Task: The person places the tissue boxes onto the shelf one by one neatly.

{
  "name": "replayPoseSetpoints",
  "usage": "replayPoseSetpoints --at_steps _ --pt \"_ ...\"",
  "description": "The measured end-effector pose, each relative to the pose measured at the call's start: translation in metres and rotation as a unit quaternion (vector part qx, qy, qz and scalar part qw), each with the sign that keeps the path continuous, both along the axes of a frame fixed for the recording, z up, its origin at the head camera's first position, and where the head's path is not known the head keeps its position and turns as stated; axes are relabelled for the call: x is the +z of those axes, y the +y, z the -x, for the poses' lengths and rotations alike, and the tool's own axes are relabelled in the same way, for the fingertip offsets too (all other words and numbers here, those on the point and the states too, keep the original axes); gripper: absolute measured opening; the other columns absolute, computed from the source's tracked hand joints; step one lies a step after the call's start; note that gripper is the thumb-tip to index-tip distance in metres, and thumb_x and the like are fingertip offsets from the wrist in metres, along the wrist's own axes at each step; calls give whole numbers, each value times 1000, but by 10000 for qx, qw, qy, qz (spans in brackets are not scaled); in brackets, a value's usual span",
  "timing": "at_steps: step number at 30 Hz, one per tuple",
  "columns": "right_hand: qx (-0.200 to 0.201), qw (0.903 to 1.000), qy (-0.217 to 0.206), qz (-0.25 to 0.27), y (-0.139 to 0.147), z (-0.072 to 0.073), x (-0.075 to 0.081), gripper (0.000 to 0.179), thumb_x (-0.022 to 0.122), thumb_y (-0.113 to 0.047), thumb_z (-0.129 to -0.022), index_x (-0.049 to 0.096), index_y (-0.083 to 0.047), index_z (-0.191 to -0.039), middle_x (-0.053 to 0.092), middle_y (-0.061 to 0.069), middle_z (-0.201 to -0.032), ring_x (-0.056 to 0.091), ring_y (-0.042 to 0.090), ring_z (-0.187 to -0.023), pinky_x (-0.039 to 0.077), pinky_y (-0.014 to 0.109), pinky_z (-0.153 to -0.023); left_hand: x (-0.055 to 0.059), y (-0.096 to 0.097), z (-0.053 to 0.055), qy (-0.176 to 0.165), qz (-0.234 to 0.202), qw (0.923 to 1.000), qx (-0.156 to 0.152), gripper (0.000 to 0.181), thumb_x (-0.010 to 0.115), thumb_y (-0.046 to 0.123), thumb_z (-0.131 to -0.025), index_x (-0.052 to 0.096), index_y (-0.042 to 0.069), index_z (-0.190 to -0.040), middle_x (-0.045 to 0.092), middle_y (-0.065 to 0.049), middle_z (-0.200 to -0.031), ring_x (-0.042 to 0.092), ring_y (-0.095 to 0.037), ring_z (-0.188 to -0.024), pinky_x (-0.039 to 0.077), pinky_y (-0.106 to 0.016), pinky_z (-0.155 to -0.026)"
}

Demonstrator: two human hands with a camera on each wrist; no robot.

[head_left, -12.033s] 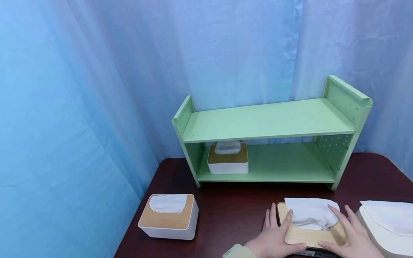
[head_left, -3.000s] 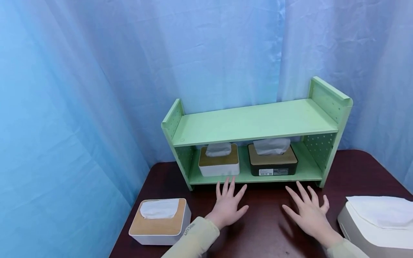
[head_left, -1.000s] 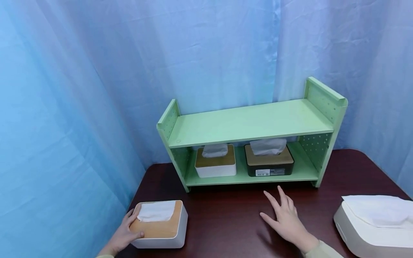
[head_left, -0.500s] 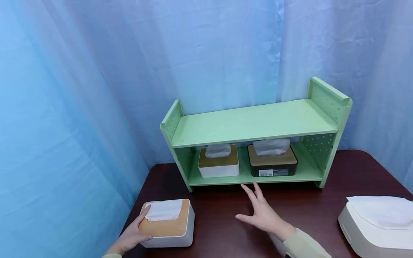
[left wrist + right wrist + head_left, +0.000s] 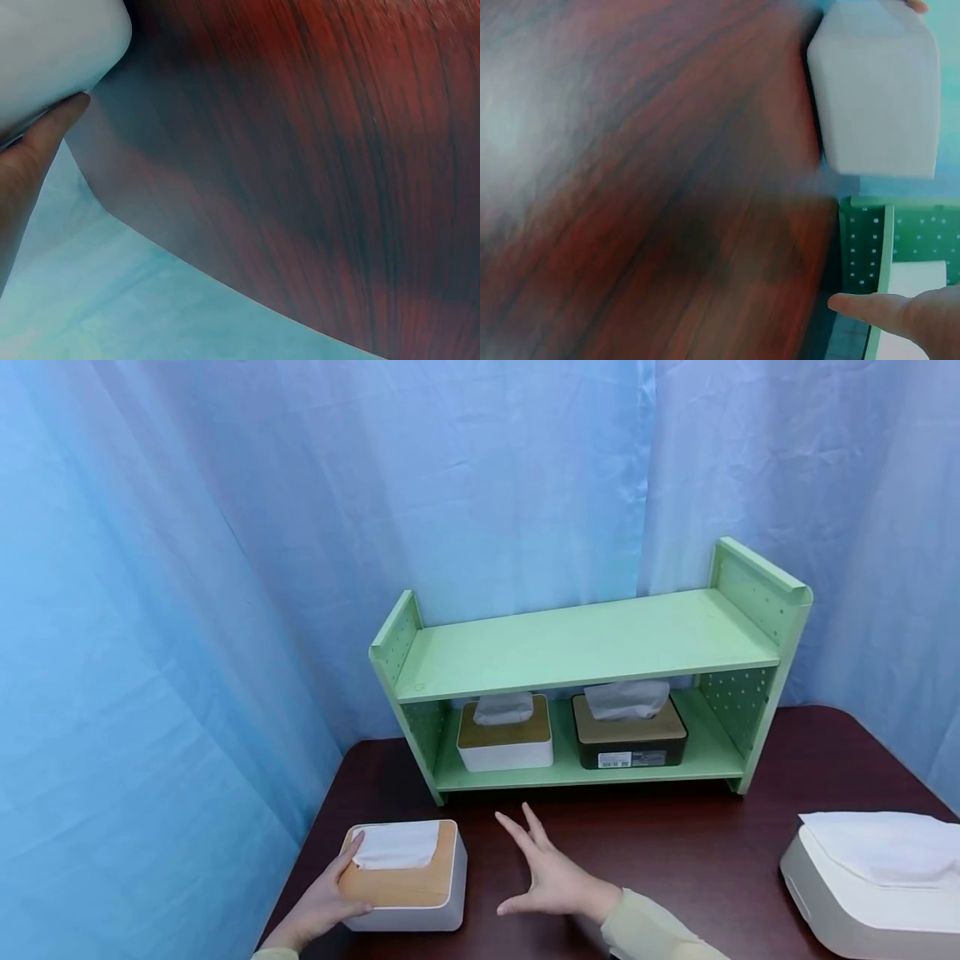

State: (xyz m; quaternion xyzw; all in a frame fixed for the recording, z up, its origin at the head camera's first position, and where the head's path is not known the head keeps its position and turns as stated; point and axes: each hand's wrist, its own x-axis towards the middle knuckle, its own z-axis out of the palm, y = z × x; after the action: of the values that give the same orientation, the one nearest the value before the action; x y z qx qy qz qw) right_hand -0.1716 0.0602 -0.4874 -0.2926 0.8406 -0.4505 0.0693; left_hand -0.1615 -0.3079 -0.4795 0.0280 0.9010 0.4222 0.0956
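Note:
A white tissue box (image 5: 397, 887) with a light wood lid and a tissue on top sits on the table's left side. My left hand (image 5: 326, 897) lies against its left end, thumb at the front and the other fingers toward the back. In the left wrist view one straight finger (image 5: 56, 124) touches the lower edge of the white box (image 5: 52, 60). To the right of the box, my right hand (image 5: 551, 877) is spread in the air, apart from it and holding nothing. The right wrist view shows the box's white side (image 5: 877, 90).
Behind stands a green two-tier shelf (image 5: 592, 639). Its lower tier holds a white tissue box (image 5: 506, 756) and a black tissue box (image 5: 633, 752) with wood lids. A larger white tissue box (image 5: 847, 893) is at the right of the dark red table (image 5: 712, 843). Blue curtains surround it.
The black tissue box went from the table onto the lower tier earlier. My left hand since reached the left box, which slid right. My right hand moved left toward it.

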Motion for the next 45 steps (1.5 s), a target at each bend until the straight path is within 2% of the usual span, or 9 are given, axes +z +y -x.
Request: replayPoseSetpoints --at_steps 6,10,15,20,24,31,35,40,45 --pt "-56 10000 6 -37 -14 1 3 113 84 -39 -68 11 -27 -153 -4 35 -152 54 46 -114 52 37 -81 -3 11 1 63 21 10000 71 106 84 18 -67 22 11 -152 24 -30 -149 31 -38 -132 32 -46 -103" --pt "19 9999 -103 -85 -20 -1 5 113 85 -38 -68 11 -28 -152 -2 34 -152 46 48 -122 51 42 -85 -5 22 1 98 34 9999 82 106 86 21 -66 24 12 -151 23 -29 -150 30 -39 -133 31 -48 -103" --pt "146 9998 -103 -119 -24 -3 3 112 85 -38 -67 14 -22 -152 -1 36 -151 37 51 -128 49 46 -89 -6 37 0 140 40 9999 62 106 86 25 -66 25 12 -151 24 -29 -149 31 -40 -132 32 -50 -103" --pt "203 9997 -8 -114 -26 -5 1 112 86 -36 -66 17 -17 -151 0 38 -149 37 52 -127 47 48 -91 -7 52 -2 224 57 9997 79 107 87 26 -65 25 11 -151 25 -30 -149 31 -42 -133 31 -53 -103" --pt "166 9998 -96 -83 -24 -6 -3 110 86 -35 -66 18 -20 -151 -1 39 -149 37 50 -127 47 48 -91 -9 67 -3 326 -7 9995 42 105 86 25 -65 27 12 -151 27 -30 -147 34 -41 -131 33 -52 -102" --pt "-151 9998 104 -70 -12 -9 -12 106 87 -37 -64 25 -20 -149 1 39 -149 44 47 -121 50 42 -85 -9 86 -6 383 21 9988 -313 105 85 27 -68 24 11 -151 26 -34 -144 37 -43 -127 35 -51 -99" --pt "-272 9993 253 -29 -3 -13 -17 104 87 -37 -64 30 -18 -148 0 39 -149 43 50 -121 50 39 -82 -9 97 -9 414 -8 9977 -538 106 85 28 -69 22 10 -152 25 -35 -144 36 -44 -127 37 -48 -98" --pt "-546 9979 350 7 7 -13 -23 99 87 -39 -63 36 -17 -145 -2 38 -149 42 53 -121 51 36 -79 -9 114 -9 636 -94 9958 -657 105 84 28 -70 22 9 -151 26 -32 -144 35 -42 -129 38 -41 -98" --pt "-902 9950 418 50 16 -10 -26 93 88 -37 -63 43 -17 -141 2 36 -150 44 50 -120 52 32 -77 -10 129 -7 713 -159 9944 -760 105 83 31 -71 20 9 -152 25 -32 -145 34 -42 -130 38 -41 -99"
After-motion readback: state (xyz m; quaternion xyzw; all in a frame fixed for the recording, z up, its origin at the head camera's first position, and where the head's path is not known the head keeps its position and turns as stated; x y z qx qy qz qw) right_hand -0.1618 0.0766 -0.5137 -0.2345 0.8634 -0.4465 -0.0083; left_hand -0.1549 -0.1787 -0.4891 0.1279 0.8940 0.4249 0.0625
